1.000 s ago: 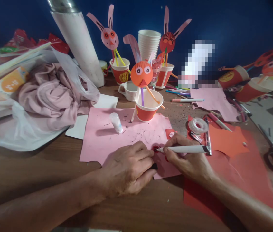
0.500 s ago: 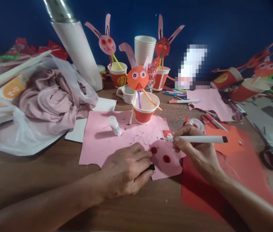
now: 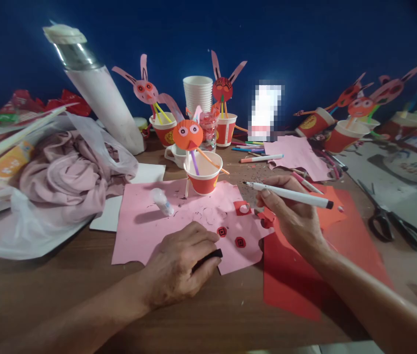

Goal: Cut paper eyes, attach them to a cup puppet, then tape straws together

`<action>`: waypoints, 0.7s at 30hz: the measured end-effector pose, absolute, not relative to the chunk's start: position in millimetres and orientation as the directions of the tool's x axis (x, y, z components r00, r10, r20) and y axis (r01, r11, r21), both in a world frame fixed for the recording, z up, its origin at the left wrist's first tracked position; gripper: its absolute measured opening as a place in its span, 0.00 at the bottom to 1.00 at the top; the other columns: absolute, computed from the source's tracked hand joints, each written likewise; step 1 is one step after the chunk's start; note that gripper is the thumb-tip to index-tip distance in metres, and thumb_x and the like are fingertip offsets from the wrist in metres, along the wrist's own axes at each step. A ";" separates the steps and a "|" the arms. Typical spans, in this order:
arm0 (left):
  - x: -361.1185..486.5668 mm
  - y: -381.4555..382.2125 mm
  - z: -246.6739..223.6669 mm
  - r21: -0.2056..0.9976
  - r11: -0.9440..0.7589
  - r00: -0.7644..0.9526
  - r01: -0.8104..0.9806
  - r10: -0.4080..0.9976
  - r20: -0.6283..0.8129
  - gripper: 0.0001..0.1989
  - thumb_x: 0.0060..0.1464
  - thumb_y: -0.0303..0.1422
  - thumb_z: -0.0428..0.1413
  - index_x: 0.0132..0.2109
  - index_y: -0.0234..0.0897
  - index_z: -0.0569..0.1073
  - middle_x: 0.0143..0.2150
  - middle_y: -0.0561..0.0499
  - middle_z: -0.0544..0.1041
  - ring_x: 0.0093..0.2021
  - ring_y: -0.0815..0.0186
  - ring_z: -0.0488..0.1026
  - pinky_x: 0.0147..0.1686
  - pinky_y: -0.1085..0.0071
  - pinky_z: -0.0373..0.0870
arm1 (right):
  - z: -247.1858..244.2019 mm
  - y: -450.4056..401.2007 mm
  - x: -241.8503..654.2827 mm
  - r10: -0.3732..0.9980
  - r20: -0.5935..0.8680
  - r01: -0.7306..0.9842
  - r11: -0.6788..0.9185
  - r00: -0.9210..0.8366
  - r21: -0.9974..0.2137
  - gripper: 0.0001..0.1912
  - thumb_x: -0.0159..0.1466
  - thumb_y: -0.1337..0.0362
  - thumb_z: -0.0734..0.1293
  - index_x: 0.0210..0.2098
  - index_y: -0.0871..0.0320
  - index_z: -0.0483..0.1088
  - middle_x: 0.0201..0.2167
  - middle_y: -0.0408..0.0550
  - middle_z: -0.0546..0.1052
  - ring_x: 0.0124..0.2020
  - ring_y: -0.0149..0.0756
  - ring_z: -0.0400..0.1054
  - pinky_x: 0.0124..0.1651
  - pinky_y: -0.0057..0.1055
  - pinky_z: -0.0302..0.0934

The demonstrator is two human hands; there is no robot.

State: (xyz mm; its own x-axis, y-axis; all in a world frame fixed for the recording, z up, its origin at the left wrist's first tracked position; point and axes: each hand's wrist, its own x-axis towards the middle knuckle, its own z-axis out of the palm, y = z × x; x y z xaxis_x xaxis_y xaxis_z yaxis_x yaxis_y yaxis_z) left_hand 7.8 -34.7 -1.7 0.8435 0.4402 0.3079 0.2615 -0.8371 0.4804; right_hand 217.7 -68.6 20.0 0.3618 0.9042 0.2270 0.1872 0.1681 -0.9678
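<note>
In my right hand (image 3: 297, 211) is a white felt-tip marker (image 3: 304, 197), uncapped, its dark tip pointing left above the pink paper (image 3: 134, 226). My left hand (image 3: 182, 258) rests at that sheet's front edge, fingers curled round a small black marker cap (image 3: 215, 254). Just right of these fingers lie two small red paper pieces, one (image 3: 222, 231) above the other (image 3: 240, 242), each with a black square pattern. A red scrap (image 3: 243, 208) with a hole lies near the sheet's right side. Behind, a red paper cup (image 3: 204, 184) holds an orange paper face (image 3: 189, 134) on straws.
A small clear-capped bottle or glue stick (image 3: 162, 201) stands on the pink sheet. Red paper (image 3: 285, 285) lies under my right forearm, with scissors (image 3: 393, 221) farther right. A plastic bag (image 3: 13, 241) with cloth fills the left; a white flask (image 3: 101, 98) and more cup figures stand behind.
My right hand has lifted the marker a little up and away from the pink paper, and the marker now slants down to the right. My left hand still holds the cap. The view has shifted.
</note>
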 end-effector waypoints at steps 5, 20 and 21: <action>6.5 -34.2 -1.1 0.511 -0.817 0.837 0.268 0.460 0.297 0.06 0.53 0.28 0.50 0.37 0.34 0.71 0.39 0.47 0.75 0.40 0.63 0.68 0.37 0.66 0.68 | 26.1 -68.8 217.6 0.890 0.247 0.190 0.185 0.383 -0.964 0.05 0.57 0.65 0.63 0.29 0.56 0.60 0.20 0.40 0.69 0.21 0.27 0.64 0.20 0.24 0.59; 7.9 -34.9 0.5 0.514 -0.818 0.829 0.259 0.461 0.316 0.08 0.53 0.28 0.49 0.38 0.35 0.72 0.39 0.47 0.75 0.40 0.63 0.68 0.38 0.65 0.68 | 20.8 -72.6 210.8 0.970 0.155 0.278 0.099 0.189 -0.956 0.04 0.54 0.68 0.64 0.24 0.59 0.62 0.18 0.40 0.68 0.19 0.26 0.64 0.21 0.23 0.59; 8.0 -34.8 0.5 0.517 -0.817 0.829 0.258 0.461 0.315 0.08 0.53 0.28 0.49 0.38 0.35 0.72 0.39 0.47 0.75 0.40 0.63 0.68 0.38 0.65 0.68 | 20.0 -73.0 210.3 0.974 0.143 0.276 0.091 0.175 -0.957 0.04 0.55 0.67 0.63 0.25 0.59 0.62 0.18 0.40 0.69 0.20 0.27 0.64 0.22 0.24 0.59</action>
